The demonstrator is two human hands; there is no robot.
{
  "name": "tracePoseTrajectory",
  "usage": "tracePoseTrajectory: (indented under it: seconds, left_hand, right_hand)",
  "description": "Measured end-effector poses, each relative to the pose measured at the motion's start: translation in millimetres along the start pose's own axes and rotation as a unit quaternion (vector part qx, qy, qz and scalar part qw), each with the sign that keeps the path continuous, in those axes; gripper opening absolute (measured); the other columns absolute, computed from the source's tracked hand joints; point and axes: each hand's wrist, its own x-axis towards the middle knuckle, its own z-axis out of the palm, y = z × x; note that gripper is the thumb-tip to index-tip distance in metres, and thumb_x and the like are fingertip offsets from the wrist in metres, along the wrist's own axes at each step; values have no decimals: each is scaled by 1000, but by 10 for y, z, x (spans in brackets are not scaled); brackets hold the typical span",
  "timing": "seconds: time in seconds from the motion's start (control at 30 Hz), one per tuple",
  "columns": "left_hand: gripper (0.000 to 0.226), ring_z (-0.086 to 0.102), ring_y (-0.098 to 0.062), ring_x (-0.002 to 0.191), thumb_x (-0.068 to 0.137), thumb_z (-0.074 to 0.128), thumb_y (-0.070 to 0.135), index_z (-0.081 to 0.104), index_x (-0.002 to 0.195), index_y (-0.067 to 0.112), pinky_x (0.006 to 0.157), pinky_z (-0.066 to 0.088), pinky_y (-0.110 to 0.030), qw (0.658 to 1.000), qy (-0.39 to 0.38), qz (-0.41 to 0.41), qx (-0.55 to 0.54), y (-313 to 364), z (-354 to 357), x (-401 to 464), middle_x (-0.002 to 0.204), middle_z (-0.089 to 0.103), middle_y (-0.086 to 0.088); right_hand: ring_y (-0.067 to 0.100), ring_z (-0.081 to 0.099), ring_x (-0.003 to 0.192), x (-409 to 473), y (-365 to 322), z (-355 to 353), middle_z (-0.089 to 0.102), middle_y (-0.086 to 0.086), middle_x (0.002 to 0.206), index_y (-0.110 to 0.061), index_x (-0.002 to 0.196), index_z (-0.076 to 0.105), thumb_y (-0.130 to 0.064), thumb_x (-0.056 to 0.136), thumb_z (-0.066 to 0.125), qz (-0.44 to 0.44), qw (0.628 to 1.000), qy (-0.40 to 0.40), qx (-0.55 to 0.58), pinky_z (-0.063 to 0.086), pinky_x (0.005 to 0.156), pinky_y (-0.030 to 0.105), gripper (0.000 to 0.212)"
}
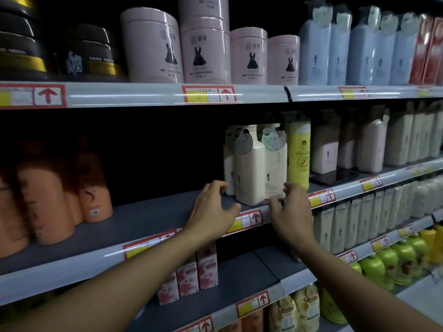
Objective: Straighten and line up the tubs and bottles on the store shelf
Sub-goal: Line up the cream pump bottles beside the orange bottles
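Two cream pump bottles [249,168] stand at the front of the middle shelf [148,219], with a second white bottle [275,164] and a yellow-green bottle [298,152] to their right. My left hand [211,209] hovers just left of the cream bottles, fingers curled and apart, holding nothing. At the shelf's front edge, just right of the bottles' base, is my right hand [290,212], fingers spread and empty. Pink tubs [153,46] with a rabbit mark stand on the top shelf, some stacked.
Black tubs [93,51] sit top left, pale blue bottles [340,49] top right. Orange bottles [48,192] fill the middle shelf's left end, with a wide dark gap beside them. Pink and beige bottles [369,144] line the right. Lower shelves hold pink cartons [206,269] and green bottles [388,267].
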Motion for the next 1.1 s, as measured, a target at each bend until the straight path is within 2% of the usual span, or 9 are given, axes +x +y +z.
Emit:
tracePoseTrajectory:
  seconds: [0.17, 0.27, 0.37, 0.47, 0.6, 0.67, 0.77, 0.93, 1.1]
  left_hand:
    - [73, 55, -17, 126, 84, 78, 45, 44, 144, 19, 105, 48, -35, 999, 5, -31, -29, 48, 231, 322, 139, 55, 3]
    - [79, 57, -15, 122, 78, 83, 47, 43, 142, 21, 100, 49, -31, 998, 10, -53, -42, 47, 345, 482, 135, 56, 5]
    - [83, 62, -14, 114, 69, 86, 51, 46, 136, 23, 98, 55, -35, 995, 7, -68, -72, 37, 445, 603, 131, 60, 6]
    - [87, 62, -14, 115, 66, 89, 52, 46, 136, 23, 98, 55, -35, 993, 18, -79, -88, 34, 523, 679, 132, 60, 6]
    - [84, 62, -13, 112, 65, 90, 49, 51, 134, 22, 88, 51, -26, 992, 53, -85, -81, 44, 572, 728, 130, 63, 5]
    - [83, 63, -15, 112, 63, 90, 48, 54, 132, 21, 87, 53, -27, 991, 64, -89, -78, 54, 586, 737, 128, 64, 3]
    - [82, 63, -18, 112, 59, 89, 50, 56, 129, 21, 90, 56, -33, 990, 74, -98, -69, 81, 598, 725, 125, 64, 2]
    - [81, 57, -19, 113, 60, 88, 50, 53, 125, 19, 87, 51, -31, 987, 91, -117, -54, 92, 519, 662, 123, 56, 2]
    - [81, 54, -23, 114, 60, 86, 52, 47, 125, 23, 90, 52, -37, 986, 94, -135, -35, 39, 344, 545, 122, 49, 2]
  right_hand:
    - [29, 54, 127, 266, 180, 44, 55, 12, 138, -6, 145, 41, -25, 96, 62, 19, 999, -6, 43, 47, 106, 45, 56]
    - [29, 51, 133, 406, 234, 64, 52, 13, 145, -6, 149, 37, -27, 97, 65, 20, 998, -25, 62, 43, 105, 37, 63]
    - [25, 51, 134, 563, 257, 82, 53, 8, 146, -10, 152, 34, -31, 97, 67, 21, 996, -37, 80, 42, 104, 34, 67]
    - [19, 59, 124, 683, 277, 97, 60, -3, 131, -16, 147, 40, -32, 96, 68, 12, 994, -57, 96, 45, 98, 32, 61]
    - [12, 62, 115, 714, 303, 131, 65, -9, 129, -26, 138, 47, -42, 92, 72, -6, 992, -86, 95, 53, 96, 38, 55]
    - [11, 63, 111, 716, 297, 150, 65, -11, 123, -27, 134, 51, -42, 91, 73, -10, 992, -84, 89, 55, 94, 39, 51]
    - [11, 65, 107, 725, 305, 164, 68, -10, 121, -26, 132, 56, -46, 87, 75, -18, 994, -73, 75, 57, 90, 41, 52]
    - [12, 67, 101, 698, 280, 151, 70, -8, 118, -25, 129, 57, -54, 81, 79, -14, 996, -67, 55, 58, 85, 41, 60]
    - [9, 67, 98, 612, 147, 154, 71, -7, 114, -23, 124, 60, -45, 83, 81, -18, 993, -87, 74, 59, 87, 39, 52]
